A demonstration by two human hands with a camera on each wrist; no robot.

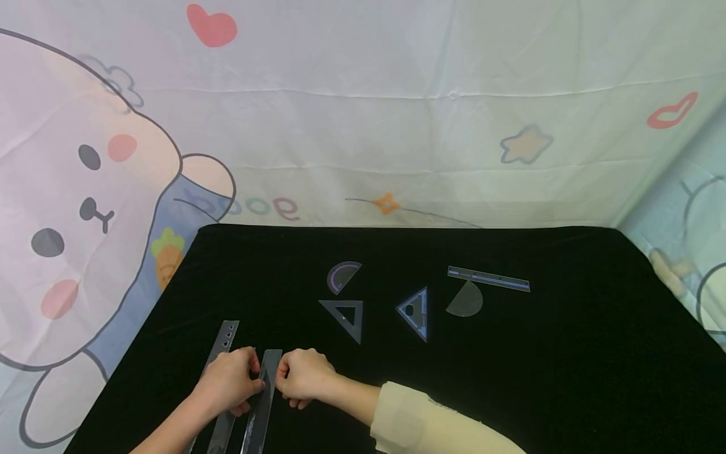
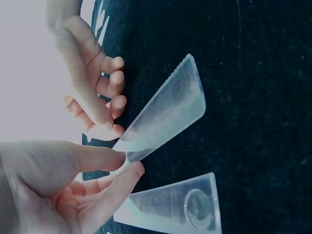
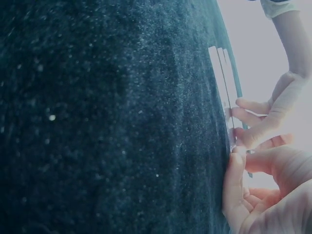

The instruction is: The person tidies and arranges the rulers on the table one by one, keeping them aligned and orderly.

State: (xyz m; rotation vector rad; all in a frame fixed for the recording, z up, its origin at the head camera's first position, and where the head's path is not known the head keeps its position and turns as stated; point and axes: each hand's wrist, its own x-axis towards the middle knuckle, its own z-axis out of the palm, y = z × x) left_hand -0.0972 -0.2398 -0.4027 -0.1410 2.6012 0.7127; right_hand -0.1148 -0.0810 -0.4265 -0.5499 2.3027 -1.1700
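The long ruler (image 1: 263,407) points away, leaning a bit right. The left hand (image 1: 228,380) and right hand (image 1: 306,375) pinch its edges, fingers nearly closed. Black table (image 1: 272,277) stretches past its tip.

In the head view, soft, fairly even light fell on my left hand (image 1: 229,378), my right hand (image 1: 306,373) and the pale backdrop (image 1: 368,126), while the black cloth (image 1: 567,366) swallowed most detail. Both wrist views took a cold bluish cast, the area past the cloth's edge blown out pale. A milky sheen lay on the clear ruler (image 2: 170,107); in the right wrist view, glare bleached my hands and the cloth looked grainy.
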